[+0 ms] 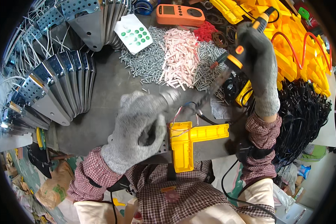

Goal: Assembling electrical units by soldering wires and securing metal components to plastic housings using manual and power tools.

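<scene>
My right hand (257, 48), in a grey knit glove, is wrapped round a black-and-orange electric screwdriver (234, 62). The tool tilts down toward the left, and its lower end is smeared by motion. My left hand (140, 119), gloved as well, hovers just left of a yellow T-shaped plastic housing (183, 143). Its outstretched finger is blurred, and I cannot make out whether it pinches anything. The housing lies with its hollow side up at the table's near edge. Thin red, white and blue wires (181, 111) and a black cable (209, 121) run from its top end.
Behind my hands lie heaps of metal screws (143, 67) and pale pink sleeves (181, 56). An orange multimeter (180, 15) stands beyond them. Grey metal brackets (59, 86) line the left; yellow housings (287, 48) and bundled black cables (298, 115) fill the right.
</scene>
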Motion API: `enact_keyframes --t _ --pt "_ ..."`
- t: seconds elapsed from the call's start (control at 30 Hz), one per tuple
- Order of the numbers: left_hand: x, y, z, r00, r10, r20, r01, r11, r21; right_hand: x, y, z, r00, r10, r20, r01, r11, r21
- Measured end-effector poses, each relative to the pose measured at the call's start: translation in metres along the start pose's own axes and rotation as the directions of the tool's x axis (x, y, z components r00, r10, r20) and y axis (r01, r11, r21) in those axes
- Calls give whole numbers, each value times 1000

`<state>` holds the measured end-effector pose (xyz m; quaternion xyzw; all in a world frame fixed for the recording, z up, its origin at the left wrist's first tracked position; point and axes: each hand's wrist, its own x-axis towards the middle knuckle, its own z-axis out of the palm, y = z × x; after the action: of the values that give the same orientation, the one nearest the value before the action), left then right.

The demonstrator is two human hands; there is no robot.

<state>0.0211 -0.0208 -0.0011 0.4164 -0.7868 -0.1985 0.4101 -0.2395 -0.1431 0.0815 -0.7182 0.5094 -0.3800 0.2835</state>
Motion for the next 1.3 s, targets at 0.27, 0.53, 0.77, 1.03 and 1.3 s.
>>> enact_keyframes --t 0.27,0.53,0.77,1.03,1.3 --pt "5 21 4 994 83 78 -92 988 122 -27 -5 20 954 299 29 -285 869 404" --pt "4 19 6 997 49 53 -54 993 101 -22 2 24 963 269 -11 -248 900 360" --pt "1 15 9 998 57 41 -61 993 105 -22 7 18 973 230 18 -227 937 264" --pt "2 16 10 997 63 40 -67 990 122 -19 9 19 984 178 19 -177 958 225" --pt "1 24 -25 994 -23 104 -30 874 485 -21 19 17 1000 25 13 -27 986 164"
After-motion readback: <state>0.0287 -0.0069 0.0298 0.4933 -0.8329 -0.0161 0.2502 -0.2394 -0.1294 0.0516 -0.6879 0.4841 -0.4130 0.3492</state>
